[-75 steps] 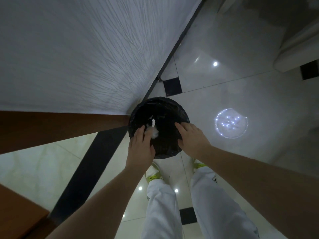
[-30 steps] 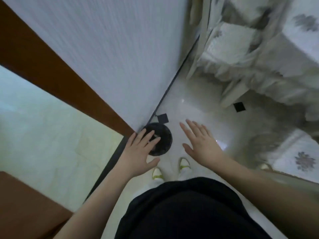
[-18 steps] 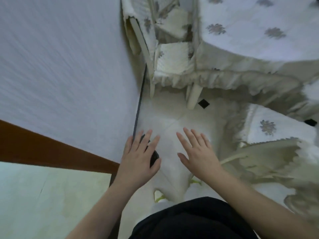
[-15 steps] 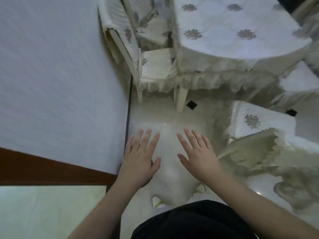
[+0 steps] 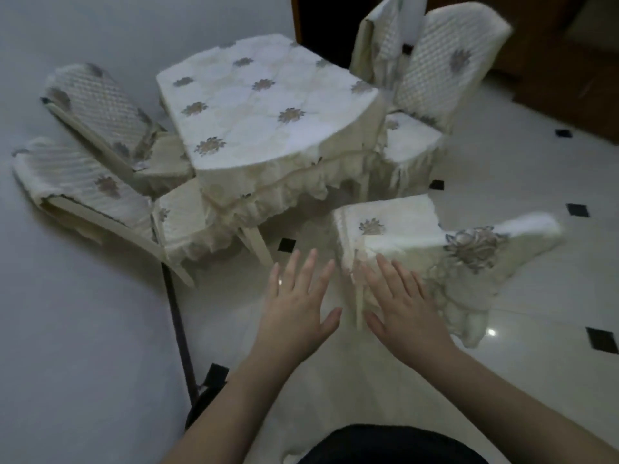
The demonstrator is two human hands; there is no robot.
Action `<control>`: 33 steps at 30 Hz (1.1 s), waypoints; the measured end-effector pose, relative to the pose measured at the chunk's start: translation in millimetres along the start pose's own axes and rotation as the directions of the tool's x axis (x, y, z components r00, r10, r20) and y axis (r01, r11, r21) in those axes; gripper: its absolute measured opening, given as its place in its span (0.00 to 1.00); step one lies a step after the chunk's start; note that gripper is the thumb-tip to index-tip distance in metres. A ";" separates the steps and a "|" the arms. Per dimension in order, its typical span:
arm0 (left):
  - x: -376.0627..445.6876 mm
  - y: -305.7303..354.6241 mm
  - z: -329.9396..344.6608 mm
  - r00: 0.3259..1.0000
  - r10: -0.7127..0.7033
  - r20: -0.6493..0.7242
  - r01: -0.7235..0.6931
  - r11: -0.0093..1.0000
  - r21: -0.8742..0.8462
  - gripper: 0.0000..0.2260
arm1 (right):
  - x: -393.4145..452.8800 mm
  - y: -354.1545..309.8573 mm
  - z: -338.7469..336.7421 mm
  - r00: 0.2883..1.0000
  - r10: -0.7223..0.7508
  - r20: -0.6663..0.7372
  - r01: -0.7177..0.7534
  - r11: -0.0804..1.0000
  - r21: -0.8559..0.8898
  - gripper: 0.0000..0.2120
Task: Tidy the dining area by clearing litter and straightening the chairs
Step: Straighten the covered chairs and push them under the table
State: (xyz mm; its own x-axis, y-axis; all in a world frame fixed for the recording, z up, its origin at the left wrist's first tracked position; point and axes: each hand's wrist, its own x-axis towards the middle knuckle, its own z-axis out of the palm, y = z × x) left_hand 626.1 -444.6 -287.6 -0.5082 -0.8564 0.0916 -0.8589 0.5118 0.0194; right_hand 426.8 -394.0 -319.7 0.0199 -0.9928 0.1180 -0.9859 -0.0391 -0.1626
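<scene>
The pale tiled floor (image 5: 522, 256), glossy and dotted with small black square insets, fills the lower and right part of the view, and a grey-white wall (image 5: 73, 329) takes up the left side, meeting the floor along a dark skirting strip (image 5: 179, 333); against that wall stands the table (image 5: 264, 105), draped in a cream cloth with grey flower motifs and a frilled hem; two covered chairs sit on its left side, the farther one (image 5: 110, 118) and the nearer one (image 5: 110, 202), both with their seats tucked partly under the cloth and their backs leaning toward the wall; on the far right side a tall chair (image 5: 435, 82) faces the table, with another covered chair back (image 5: 382, 41) just behind it; the nearest chair (image 5: 418, 239) stands apart from the table, turned at an angle to it, its cover bearing a large grey flower on the back; the right hand (image 5: 402, 306) hangs in front of that chair's near corner with its fingers straight and spread, gripping nothing, though whether the fingertips touch the cover cannot be told; the left hand (image 5: 301, 303) hovers beside it over bare floor, palm down, fingers likewise fanned and empty; a dark garment (image 5: 388, 445) shows at the bottom edge.
</scene>
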 end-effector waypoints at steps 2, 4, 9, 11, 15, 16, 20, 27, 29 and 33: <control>25.1 35.7 1.8 1.000 0.024 0.001 -0.024 1.000 0.000 0.32 | -8.4 41.5 -12.7 0.997 0.068 -0.026 -0.068 0.998 -0.004 0.35; 44.1 69.5 5.9 0.999 0.038 0.000 -0.038 0.999 -0.007 0.31 | -14.6 81.6 -22.7 0.991 0.125 -0.046 -0.125 0.992 -0.009 0.36; 71.5 125.2 21.2 0.998 0.055 0.028 -0.055 0.998 -0.013 0.32 | -21.7 150.9 -38.5 0.977 0.193 -0.092 -0.193 0.981 0.003 0.37; 80.0 134.6 28.3 0.996 0.079 0.042 -0.079 0.997 -0.004 0.32 | -21.0 168.1 -40.4 0.973 0.208 -0.103 -0.207 0.978 0.017 0.38; 99.3 139.4 41.6 0.994 0.092 0.054 -0.092 0.996 0.002 0.33 | -11.2 192.8 -35.3 0.972 0.216 -0.089 -0.219 0.975 -0.020 0.38; 104.3 139.3 45.5 0.994 0.092 0.052 -0.092 0.996 0.006 0.33 | -7.5 198.2 -33.9 0.973 0.216 -0.085 -0.219 0.975 -0.029 0.37; 129.7 135.8 58.1 0.995 0.067 0.073 -0.066 0.998 -0.016 0.36 | 9.8 219.1 -25.3 0.975 0.214 -0.063 -0.217 0.975 -0.042 0.40; 178.5 116.0 91.3 0.984 0.080 0.157 -0.088 0.995 0.044 0.45 | 47.6 262.2 -5.2 0.975 0.221 0.001 -0.216 0.953 -0.210 0.43; 195.3 109.5 102.1 0.970 0.109 0.215 -0.117 0.993 0.027 0.45 | 59.8 276.8 -0.5 0.971 0.240 0.019 -0.229 0.945 -0.235 0.41; 220.2 103.1 118.2 0.944 0.198 0.263 -0.165 0.976 -0.144 0.39 | 86.1 296.4 8.2 0.972 0.197 0.126 -0.171 0.966 -0.192 0.35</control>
State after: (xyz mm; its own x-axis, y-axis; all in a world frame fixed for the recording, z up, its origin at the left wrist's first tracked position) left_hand 418.2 -588.5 -383.1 -0.6668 -0.7252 -0.1719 -0.7453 0.6503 0.1473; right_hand 137.7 -491.9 -365.8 -0.1538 -0.9873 -0.0405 -0.9881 0.1535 0.0107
